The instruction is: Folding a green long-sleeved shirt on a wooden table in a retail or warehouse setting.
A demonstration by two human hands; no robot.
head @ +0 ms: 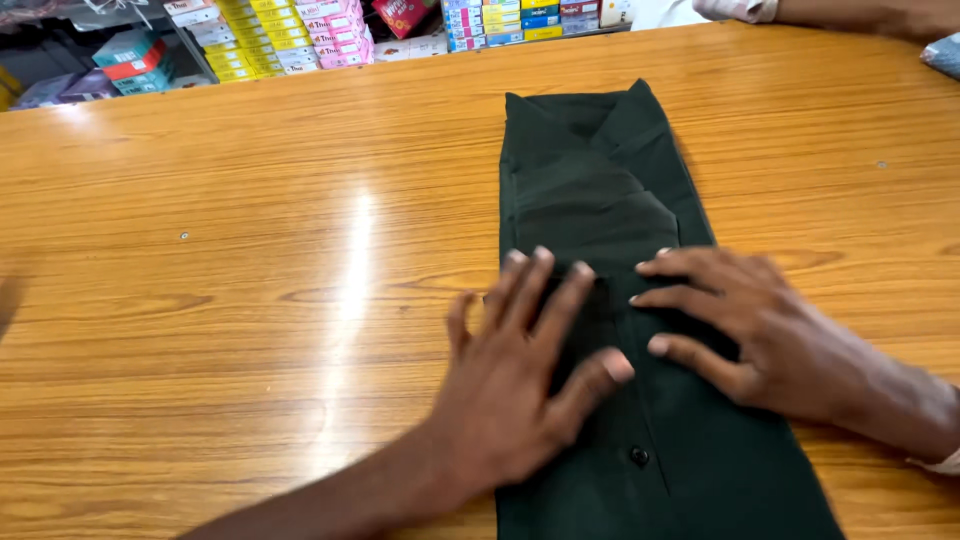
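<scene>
A dark green shirt point(590, 190) lies folded into a long narrow strip on the wooden table point(250, 280), collar at the far end and a button showing near the front. My left hand point(520, 370) lies flat on the shirt's left edge, fingers spread. My right hand point(740, 330) presses flat on the shirt's right side, fingers pointing left. The two hands nearly meet at the middle of the strip. Neither hand grips anything.
Shelves with stacks of small coloured boxes point(290, 40) stand beyond the table's far edge. Another person's arm point(850, 12) rests at the far right corner, next to a bit of patterned cloth point(945, 52).
</scene>
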